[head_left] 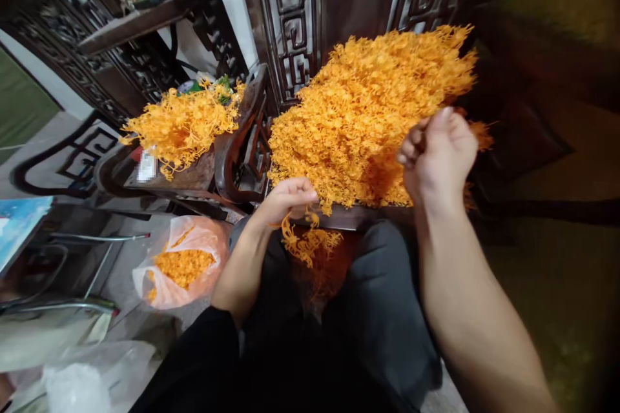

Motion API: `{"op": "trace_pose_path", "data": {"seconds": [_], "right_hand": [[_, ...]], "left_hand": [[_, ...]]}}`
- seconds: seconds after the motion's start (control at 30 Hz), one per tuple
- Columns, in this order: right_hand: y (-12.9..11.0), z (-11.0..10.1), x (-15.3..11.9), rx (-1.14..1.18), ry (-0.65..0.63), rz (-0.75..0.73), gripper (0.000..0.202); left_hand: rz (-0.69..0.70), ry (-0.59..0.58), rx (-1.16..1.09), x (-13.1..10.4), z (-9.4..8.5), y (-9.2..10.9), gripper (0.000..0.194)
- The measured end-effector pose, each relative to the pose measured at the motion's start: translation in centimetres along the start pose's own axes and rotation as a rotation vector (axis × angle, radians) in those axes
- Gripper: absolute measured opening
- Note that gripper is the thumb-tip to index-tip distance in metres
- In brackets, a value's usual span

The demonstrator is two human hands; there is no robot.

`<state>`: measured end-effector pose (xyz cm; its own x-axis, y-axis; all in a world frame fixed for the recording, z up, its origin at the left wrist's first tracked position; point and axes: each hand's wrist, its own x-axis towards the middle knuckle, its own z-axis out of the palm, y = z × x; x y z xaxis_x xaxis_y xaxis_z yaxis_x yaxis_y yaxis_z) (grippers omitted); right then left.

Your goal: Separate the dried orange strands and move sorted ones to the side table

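Note:
A large heap of orange, frilly plastic-looking pieces [358, 110] lies on a dark wooden seat in front of me. My left hand [290, 197] is closed at the heap's near edge, thumb and fingers pinched on an orange strand [310, 242] that hangs down between my knees. Over the right part of the heap, my right hand [443, 145] is raised with its fingers curled together; what they hold, if anything, is too small to make out.
A smaller orange bunch [186, 122] rests on a wooden chair at the left. On the floor below is a plastic bag [213, 284] of orange pieces. A carved wooden backrest [295, 19] stands behind the heap. Metal-legged furniture [87, 303] is at the far left.

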<state>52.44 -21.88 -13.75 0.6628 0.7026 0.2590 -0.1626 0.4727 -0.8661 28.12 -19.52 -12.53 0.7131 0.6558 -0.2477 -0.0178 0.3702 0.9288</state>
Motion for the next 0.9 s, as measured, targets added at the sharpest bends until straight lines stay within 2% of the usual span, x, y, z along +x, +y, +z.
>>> {"op": "trace_pose_path", "data": {"seconds": [0.03,0.1,0.17,0.2,0.27,0.33,0.43,0.5,0.6,0.67,0.73,0.8,0.83,0.9], "right_hand": [[0.1,-0.3,-0.3,-0.044,-0.086,0.044,0.041],[0.2,-0.1,-1.8,-0.226,-0.372,0.117,0.038],[0.2,1.0,-3.9,-0.393,-0.623,0.108,0.036],[0.1,1.7,-4.9,-0.450,-0.702,0.066,0.032],[-0.1,2.9,-6.5,-0.542,-0.747,-0.077,0.023],[-0.8,3.4,-7.9,-0.580,-0.731,-0.262,0.023],[-2.6,3.1,-9.1,-0.492,-0.681,-0.523,0.019],[-3.7,2.9,-8.7,-0.447,-0.615,-0.601,0.014],[-4.3,3.6,-4.6,-0.593,-0.456,-0.666,0.018],[-4.0,4.8,0.5,-0.743,-0.334,-0.731,0.021],[-3.5,6.3,6.1,-0.874,-0.226,-0.754,0.033],[-3.2,7.6,10.6,-1.040,-0.249,-0.657,0.051],[-3.2,8.2,12.0,-1.093,-0.275,-0.615,0.059],[-3.9,9.1,12.4,-1.081,-0.355,-0.579,0.061]], "left_hand": [[0.099,0.056,-0.035,0.2,-0.1,-0.1,0.047],[0.274,0.157,-0.095,0.7,-0.1,-0.4,0.048],[0.359,0.214,-0.109,1.2,0.2,-0.8,0.048],[0.373,0.226,-0.105,1.3,0.5,-1.0,0.049],[0.379,0.238,-0.119,1.4,0.9,-1.1,0.049],[0.415,0.299,-0.205,1.4,0.9,-0.7,0.050],[0.582,0.526,-0.424,1.0,0.0,0.5,0.055],[0.663,0.631,-0.511,0.7,-0.8,1.1,0.055],[0.647,0.560,-0.533,0.4,-0.8,1.3,0.052],[0.618,0.472,-0.538,0.6,-0.4,1.1,0.051],[0.598,0.409,-0.558,0.8,-0.1,0.8,0.047],[0.585,0.379,-0.587,1.1,-0.3,0.7,0.040],[0.583,0.377,-0.602,1.2,-0.7,0.6,0.037],[0.595,0.388,-0.630,1.2,-1.5,0.7,0.032]]}}
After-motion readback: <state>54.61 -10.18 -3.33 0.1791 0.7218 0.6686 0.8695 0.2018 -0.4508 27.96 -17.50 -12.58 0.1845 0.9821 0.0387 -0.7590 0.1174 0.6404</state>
